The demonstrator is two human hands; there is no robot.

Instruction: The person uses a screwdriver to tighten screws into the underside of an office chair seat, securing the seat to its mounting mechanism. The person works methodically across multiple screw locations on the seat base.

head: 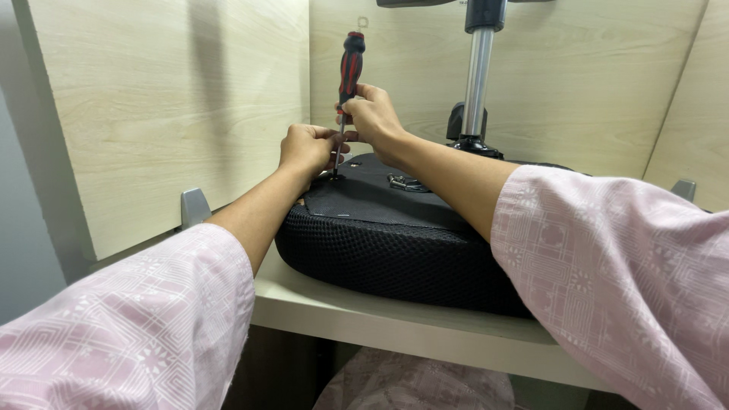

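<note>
Upturned black mesh chair seat (395, 258) lies on the pale wooden desk (395, 323), underside up, so its base is reachable. Left hand (307, 149) rests on the seat's underside, fingers curled tight around the lower shaft, steadying the tip (tip itself hidden). Right hand (372, 115) wraps closed round the upright red-and-black screwdriver (348, 83). Behind: chrome gas-lift column (477, 76), wooden partition (175, 106).
</note>
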